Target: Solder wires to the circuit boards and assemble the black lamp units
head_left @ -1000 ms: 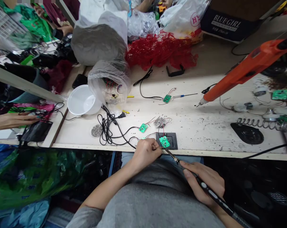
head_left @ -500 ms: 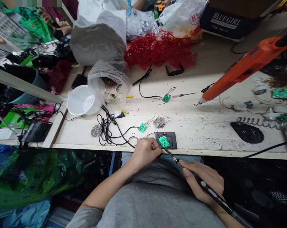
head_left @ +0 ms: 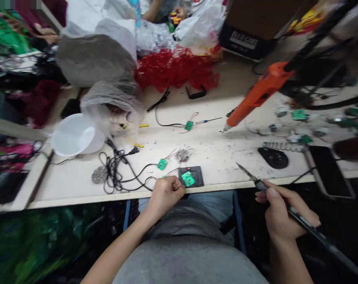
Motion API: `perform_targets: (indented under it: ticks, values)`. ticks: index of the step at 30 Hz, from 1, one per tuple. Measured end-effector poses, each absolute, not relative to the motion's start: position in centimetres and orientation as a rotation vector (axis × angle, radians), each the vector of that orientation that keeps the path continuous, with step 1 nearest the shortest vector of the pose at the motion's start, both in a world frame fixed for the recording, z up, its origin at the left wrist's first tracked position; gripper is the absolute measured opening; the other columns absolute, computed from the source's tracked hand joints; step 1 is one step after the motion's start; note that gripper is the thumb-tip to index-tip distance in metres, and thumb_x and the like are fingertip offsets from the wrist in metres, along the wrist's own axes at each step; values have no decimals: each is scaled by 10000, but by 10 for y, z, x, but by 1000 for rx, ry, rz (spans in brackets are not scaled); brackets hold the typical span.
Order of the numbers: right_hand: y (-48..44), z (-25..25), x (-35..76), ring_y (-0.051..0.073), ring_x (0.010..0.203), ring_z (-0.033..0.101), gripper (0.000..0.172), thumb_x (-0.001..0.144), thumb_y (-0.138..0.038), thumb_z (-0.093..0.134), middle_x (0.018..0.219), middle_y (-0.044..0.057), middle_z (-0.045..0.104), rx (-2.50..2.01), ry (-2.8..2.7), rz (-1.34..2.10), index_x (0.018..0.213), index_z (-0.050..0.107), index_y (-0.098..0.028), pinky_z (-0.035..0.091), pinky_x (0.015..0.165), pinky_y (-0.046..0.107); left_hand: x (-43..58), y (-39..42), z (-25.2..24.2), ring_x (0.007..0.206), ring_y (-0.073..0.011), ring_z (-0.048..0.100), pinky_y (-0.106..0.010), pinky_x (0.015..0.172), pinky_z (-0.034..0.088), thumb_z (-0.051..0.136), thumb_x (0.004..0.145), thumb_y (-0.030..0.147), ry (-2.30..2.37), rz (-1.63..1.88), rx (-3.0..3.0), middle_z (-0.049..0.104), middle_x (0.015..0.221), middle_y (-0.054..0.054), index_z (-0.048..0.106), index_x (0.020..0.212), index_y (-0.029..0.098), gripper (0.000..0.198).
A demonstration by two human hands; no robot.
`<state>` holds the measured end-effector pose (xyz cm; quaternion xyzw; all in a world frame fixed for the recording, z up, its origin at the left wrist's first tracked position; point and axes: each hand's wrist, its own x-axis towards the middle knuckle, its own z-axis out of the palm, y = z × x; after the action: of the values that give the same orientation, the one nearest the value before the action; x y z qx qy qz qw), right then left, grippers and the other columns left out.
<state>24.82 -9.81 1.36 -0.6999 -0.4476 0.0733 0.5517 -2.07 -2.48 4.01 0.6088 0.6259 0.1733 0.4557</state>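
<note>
My left hand (head_left: 166, 194) is at the bench's front edge, its thumb and fingers pinched together beside a green circuit board (head_left: 188, 179). Whatever lies between those fingertips is too small to make out. The board rests on a square black plastic piece (head_left: 199, 176). In my right hand (head_left: 285, 211) is a soldering iron (head_left: 259, 184), held like a pen, its bare tip pointing up and left over the bench, apart from the board. Another green circuit board (head_left: 162, 164) with thin wires lies just behind my left hand, near a small clear part (head_left: 183, 155) with red wires.
Coiled black cable (head_left: 113, 173), a ball of metal wool (head_left: 99, 174) and a white plastic tub (head_left: 74, 136) are on the left. An orange electric screwdriver (head_left: 255, 96) slants down at the right. A phone (head_left: 329, 171) lies at the right front edge.
My right hand has drawn the soldering iron away from the board to the right and raised its tip. My left hand stays pinched by the board. The view has shifted to the right.
</note>
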Motion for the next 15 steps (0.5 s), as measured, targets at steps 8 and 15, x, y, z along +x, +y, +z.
perform_targets:
  ticks: [8,15]
  values:
    - [-88,11,311,154,507,631,229,808,-344,704,651,7,682,-1854,-603,0,892,767,-141,544,498,279,-20,-18,41,473,-119,495,-226,504,347,530,634,375,1551,412,1508,547,486,28,575,534,208,200]
    - [-80,4,318,149,493,625,263,813,-373,691,632,0,676,-1831,-626,37,914,778,-146,537,495,275,-18,-18,45,460,-114,469,-223,490,350,524,630,396,1548,417,1515,528,468,28,576,526,211,219]
